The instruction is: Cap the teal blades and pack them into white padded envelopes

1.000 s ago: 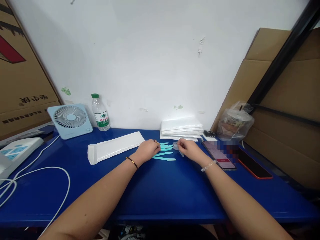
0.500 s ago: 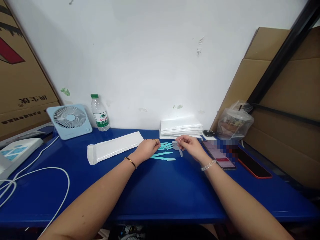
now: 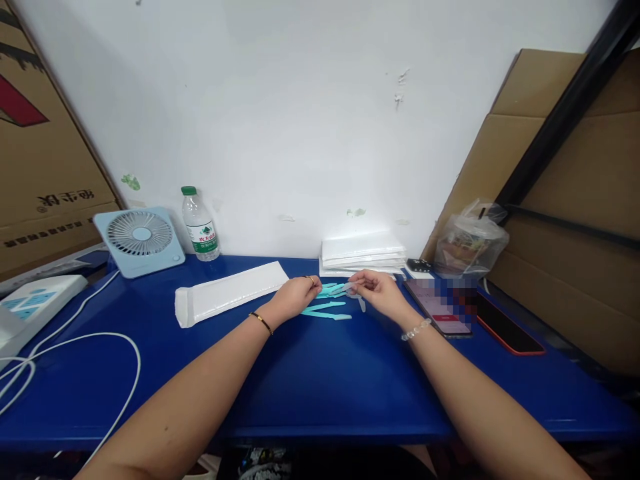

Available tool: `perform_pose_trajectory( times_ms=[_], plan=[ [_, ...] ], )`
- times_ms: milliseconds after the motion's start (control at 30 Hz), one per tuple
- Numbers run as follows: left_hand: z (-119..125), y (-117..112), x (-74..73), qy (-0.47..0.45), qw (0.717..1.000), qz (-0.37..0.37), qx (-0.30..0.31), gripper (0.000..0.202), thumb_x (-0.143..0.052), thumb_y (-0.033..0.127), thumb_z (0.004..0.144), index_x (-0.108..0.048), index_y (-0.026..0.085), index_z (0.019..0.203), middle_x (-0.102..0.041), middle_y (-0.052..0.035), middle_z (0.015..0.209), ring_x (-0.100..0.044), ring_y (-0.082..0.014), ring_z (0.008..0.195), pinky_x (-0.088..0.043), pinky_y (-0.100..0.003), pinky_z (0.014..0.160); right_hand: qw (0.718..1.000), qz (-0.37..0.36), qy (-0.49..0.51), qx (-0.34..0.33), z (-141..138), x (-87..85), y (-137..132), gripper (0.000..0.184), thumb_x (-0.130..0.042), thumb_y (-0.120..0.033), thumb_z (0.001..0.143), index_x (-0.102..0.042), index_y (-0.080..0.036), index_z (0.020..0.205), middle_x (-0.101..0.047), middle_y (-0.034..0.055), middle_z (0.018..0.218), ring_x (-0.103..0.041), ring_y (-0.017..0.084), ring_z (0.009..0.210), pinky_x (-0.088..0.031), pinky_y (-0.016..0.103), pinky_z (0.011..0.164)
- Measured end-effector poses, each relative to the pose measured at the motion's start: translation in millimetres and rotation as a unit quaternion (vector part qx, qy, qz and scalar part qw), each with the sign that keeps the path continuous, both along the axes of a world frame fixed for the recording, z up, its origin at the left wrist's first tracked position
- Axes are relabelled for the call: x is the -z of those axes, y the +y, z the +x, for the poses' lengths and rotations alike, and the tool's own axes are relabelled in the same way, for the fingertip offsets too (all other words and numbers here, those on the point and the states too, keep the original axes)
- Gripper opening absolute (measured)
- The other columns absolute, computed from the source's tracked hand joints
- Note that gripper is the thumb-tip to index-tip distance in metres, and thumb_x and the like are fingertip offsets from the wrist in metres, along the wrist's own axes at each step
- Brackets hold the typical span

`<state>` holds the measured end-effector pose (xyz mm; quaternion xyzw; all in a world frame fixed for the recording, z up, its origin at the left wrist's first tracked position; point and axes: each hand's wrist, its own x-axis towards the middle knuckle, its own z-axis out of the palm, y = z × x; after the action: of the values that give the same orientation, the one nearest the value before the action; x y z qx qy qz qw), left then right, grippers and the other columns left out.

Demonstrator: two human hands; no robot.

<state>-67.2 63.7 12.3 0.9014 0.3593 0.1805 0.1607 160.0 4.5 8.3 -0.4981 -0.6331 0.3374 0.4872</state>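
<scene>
The turquoise sticks (image 3: 331, 290) lie overlapping between your grips, so a sideways drag could snag and scatter them. Their long axes run roughly left to right, from your left hand (image 3: 295, 297) towards your right hand (image 3: 377, 292), the nearest two spreading at a narrow angle. Your right fingertips pinch a clear strip (image 3: 348, 287); whether your left fingers hold a stick, I cannot tell. Left of that grip lies a mailer (image 3: 235, 293).
</scene>
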Motion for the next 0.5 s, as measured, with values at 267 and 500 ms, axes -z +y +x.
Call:
perform_pose_trajectory(
  times_ms=[267,500],
  plan=[
    [1.0,-0.9,-0.8,-0.045,0.998,-0.053,0.01,0.032,-0.035,0.041,0.09,-0.057,0.019,0.088,-0.059,-0.0005,0.074,-0.051,-0.0137,0.065,-0.036,-0.024,0.058,0.998,-0.026,0.062,-0.021,3.4,2.5,2.9,0.032,-0.07,-0.04,0.071,-0.062,-0.015,0.09,-0.069,0.005,0.077,-0.068,0.017,0.072,-0.054,0.034,0.074],
    [4.7,-9.1,-3.6,-0.06,0.99,-0.126,0.033,0.032,-0.041,0.043,0.086,-0.06,0.017,0.086,-0.06,-0.0006,0.072,-0.049,-0.0125,0.061,-0.036,-0.023,0.054,0.995,-0.049,0.002,-0.089,2.4,-1.4,-1.5,0.031,-0.066,-0.04,0.075,-0.063,-0.016,0.094,-0.069,0.0056,0.078,-0.068,0.019,0.077,-0.052,0.032,0.073]
  ],
)
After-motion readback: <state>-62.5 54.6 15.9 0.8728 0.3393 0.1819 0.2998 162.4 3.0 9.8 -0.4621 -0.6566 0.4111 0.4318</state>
